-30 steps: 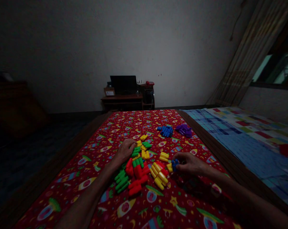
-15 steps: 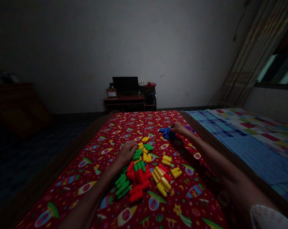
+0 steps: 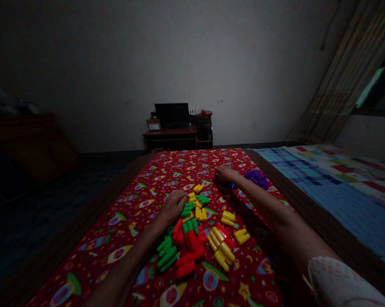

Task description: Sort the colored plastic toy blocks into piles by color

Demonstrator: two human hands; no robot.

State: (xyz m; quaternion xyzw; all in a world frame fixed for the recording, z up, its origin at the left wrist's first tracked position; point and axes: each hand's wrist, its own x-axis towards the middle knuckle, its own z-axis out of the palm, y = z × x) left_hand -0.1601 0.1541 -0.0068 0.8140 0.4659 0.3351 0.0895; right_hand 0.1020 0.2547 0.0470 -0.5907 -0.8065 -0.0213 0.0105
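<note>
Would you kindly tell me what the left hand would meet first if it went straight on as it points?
Probably the yellow block just beyond the left hand, though depth is unclear and they may be touching.
</note>
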